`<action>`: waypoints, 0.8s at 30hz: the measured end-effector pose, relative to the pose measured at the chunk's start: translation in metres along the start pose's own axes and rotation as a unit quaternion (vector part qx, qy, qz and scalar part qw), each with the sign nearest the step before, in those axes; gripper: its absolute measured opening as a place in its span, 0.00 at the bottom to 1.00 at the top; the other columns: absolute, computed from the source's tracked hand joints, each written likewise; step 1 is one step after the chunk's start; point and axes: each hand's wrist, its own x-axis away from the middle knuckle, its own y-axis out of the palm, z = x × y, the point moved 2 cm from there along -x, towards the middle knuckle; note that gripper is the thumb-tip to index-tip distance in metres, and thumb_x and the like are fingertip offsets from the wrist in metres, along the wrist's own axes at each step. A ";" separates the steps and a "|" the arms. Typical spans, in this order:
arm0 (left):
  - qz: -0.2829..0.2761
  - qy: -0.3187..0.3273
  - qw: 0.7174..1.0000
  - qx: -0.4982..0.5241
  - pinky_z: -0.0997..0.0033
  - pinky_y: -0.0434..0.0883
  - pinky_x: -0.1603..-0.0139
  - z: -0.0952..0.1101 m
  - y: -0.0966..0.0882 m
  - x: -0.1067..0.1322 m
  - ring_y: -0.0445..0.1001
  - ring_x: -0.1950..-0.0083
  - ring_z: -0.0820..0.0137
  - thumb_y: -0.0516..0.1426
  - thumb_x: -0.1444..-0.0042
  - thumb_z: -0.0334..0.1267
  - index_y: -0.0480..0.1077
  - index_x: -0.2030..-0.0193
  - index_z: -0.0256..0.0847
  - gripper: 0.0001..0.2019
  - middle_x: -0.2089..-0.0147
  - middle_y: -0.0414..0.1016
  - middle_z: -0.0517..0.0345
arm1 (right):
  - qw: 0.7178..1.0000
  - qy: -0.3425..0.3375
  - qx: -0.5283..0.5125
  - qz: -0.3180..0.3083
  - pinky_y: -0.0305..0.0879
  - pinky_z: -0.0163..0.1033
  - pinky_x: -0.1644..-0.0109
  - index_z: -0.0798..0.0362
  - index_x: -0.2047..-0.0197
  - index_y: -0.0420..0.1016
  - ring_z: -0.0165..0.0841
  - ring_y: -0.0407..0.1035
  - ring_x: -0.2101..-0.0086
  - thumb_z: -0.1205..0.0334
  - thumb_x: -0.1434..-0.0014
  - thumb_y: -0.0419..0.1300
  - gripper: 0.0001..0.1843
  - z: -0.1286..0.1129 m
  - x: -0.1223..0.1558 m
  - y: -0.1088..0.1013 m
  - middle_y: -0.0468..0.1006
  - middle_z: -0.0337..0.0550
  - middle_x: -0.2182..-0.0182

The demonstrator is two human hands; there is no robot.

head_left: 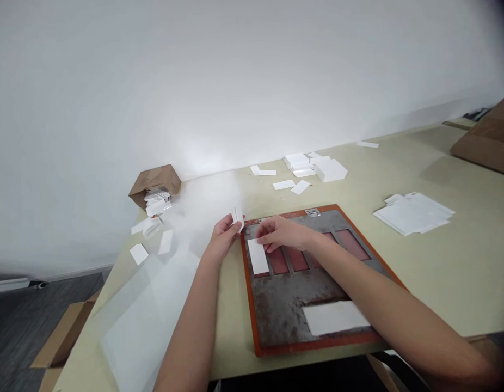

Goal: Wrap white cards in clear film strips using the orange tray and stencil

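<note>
My left hand [224,235] is closed on a few white cards [237,216], held upright just off the board's far left corner. With thumb and fingers, my right hand [281,233] pinches the top edge of a white card [258,258] over the leftmost slot of a grey metal board [280,305] with an orange rim. Several reddish recessed slots [297,259] run in a row to its right, partly hidden by my right forearm. A larger white sheet [333,317] lies on the near part of the board.
A paper bag [159,177] spills white cards at the far left, with loose cards [139,253] near it. White stacks [332,169] stand by the wall. A pile of flat white pieces [415,213] lies right. A cardboard box [486,136] sits far right; translucent sheeting [133,321] covers the left side.
</note>
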 end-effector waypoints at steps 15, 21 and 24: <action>-0.007 0.001 1.000 -0.007 0.72 0.66 0.61 0.003 0.002 0.001 0.72 0.61 0.70 0.69 0.52 0.49 0.77 0.53 0.39 0.22 0.58 0.79 0.54 | 1.000 0.016 0.027 0.004 0.75 0.34 0.67 0.54 0.71 0.74 0.25 0.70 0.75 0.64 0.53 0.70 0.09 0.006 -0.001 0.003 0.74 0.35 0.76; -0.008 0.003 1.000 -0.007 0.72 0.65 0.61 0.002 0.002 0.001 0.72 0.61 0.69 0.68 0.52 0.49 0.77 0.54 0.39 0.21 0.59 0.79 0.54 | 0.999 0.018 0.032 0.003 0.75 0.35 0.66 0.54 0.70 0.74 0.25 0.70 0.74 0.65 0.52 0.70 0.09 0.006 -0.001 0.003 0.74 0.35 0.76; -0.010 0.004 1.000 -0.006 0.72 0.65 0.62 0.002 0.002 0.001 0.72 0.60 0.69 0.68 0.51 0.49 0.77 0.54 0.39 0.21 0.58 0.79 0.54 | 0.999 0.022 0.039 0.005 0.75 0.34 0.66 0.54 0.70 0.73 0.25 0.70 0.74 0.66 0.50 0.68 0.07 0.005 -0.001 0.003 0.73 0.35 0.76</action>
